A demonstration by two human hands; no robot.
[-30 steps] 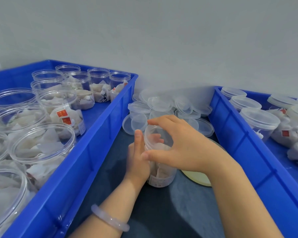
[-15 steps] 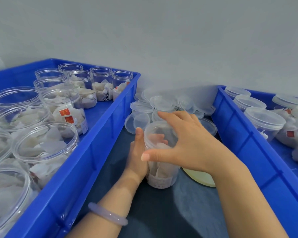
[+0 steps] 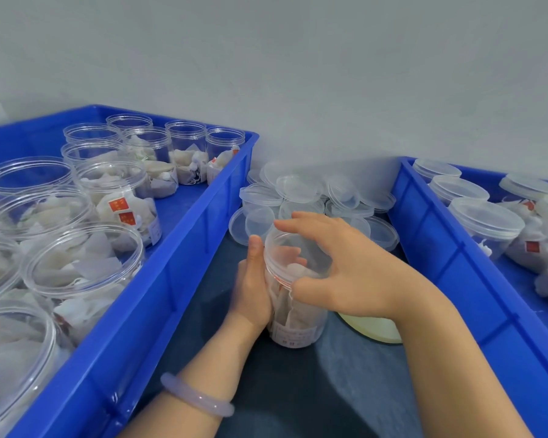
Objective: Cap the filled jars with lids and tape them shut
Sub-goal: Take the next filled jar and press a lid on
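Jar (image 3: 295,317): clear, sachet-filled | left hand (image 3: 253,286) grips side | right hand (image 3: 355,273) fingers clamp lid (image 3: 285,248)

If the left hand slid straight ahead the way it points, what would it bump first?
Probably the loose clear lids just past its thumb. The left hand, gripping the jar, points away from the person toward them, though depth is unclear.
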